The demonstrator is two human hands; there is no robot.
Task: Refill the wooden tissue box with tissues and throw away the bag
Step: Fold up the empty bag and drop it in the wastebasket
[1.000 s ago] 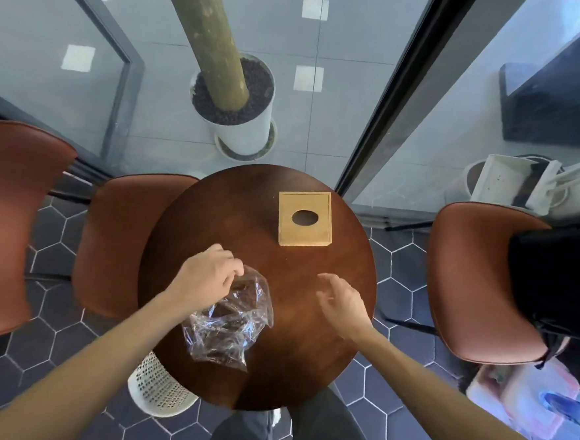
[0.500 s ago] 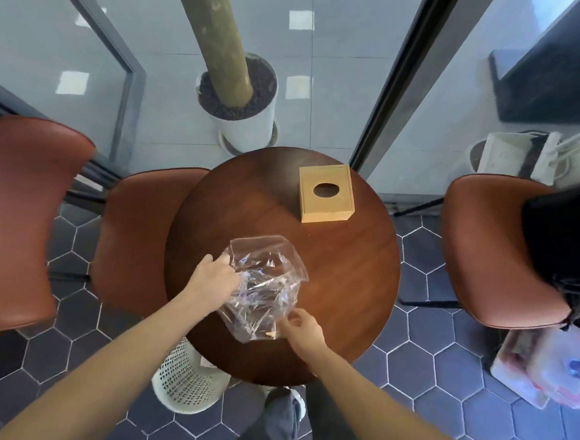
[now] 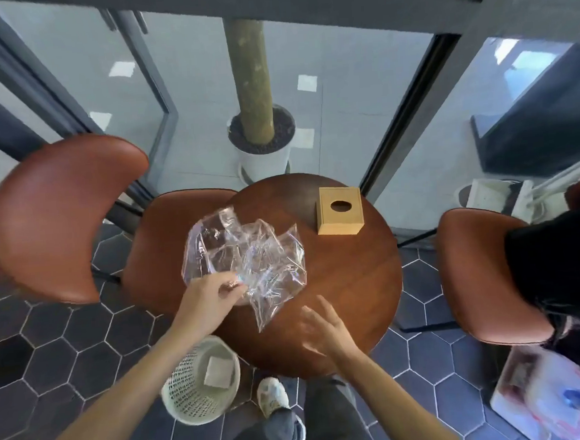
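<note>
A crumpled clear plastic bag (image 3: 249, 253) hangs above the left half of the round dark wooden table (image 3: 355, 284). My left hand (image 3: 208, 301) pinches its lower edge. My right hand (image 3: 323, 327) hovers over the table's near edge with fingers spread, holding nothing, just right of the bag's bottom corner. The wooden tissue box (image 3: 340, 210) with an oval hole on top stands at the far right of the table. No tissue shows in the hole.
A white perforated waste basket (image 3: 200, 380) stands on the floor under the table's near left edge, with a pale square item inside. Brown chairs (image 3: 58, 215) stand to the left and right (image 3: 481, 275). A potted trunk (image 3: 258, 132) is behind glass.
My right hand has let go of the bag and moved off to the right. My left hand has lifted the bag higher. The view has pulled back, showing the basket.
</note>
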